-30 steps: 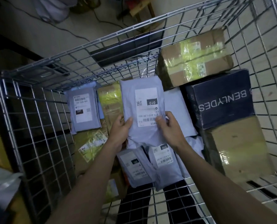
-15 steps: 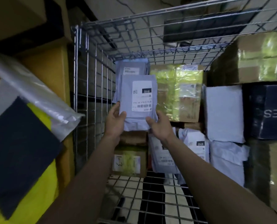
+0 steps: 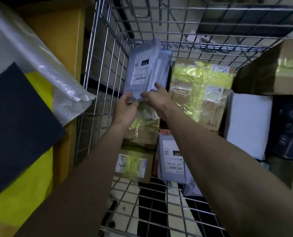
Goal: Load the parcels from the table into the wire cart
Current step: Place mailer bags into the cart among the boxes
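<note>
Probably parcel depot: wire cart (image 3: pixel 98 69), labelled parcels (image 3: pixel 200 93).

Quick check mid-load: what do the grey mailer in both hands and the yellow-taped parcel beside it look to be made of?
The grey mailer bag looks like thin, soft plastic film: it creases and bends where the left hand and right hand pinch its lower edge. The yellow-taped brown parcel seems to be cardboard under glossy tape or wrap, which shows wrinkled highlights.

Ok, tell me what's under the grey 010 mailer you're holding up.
Under the grey 010 mailer sit stacked cardboard boxes with yellow tape; the lowest reads 1-3. Both hands cover the top box's upper edge.
</note>
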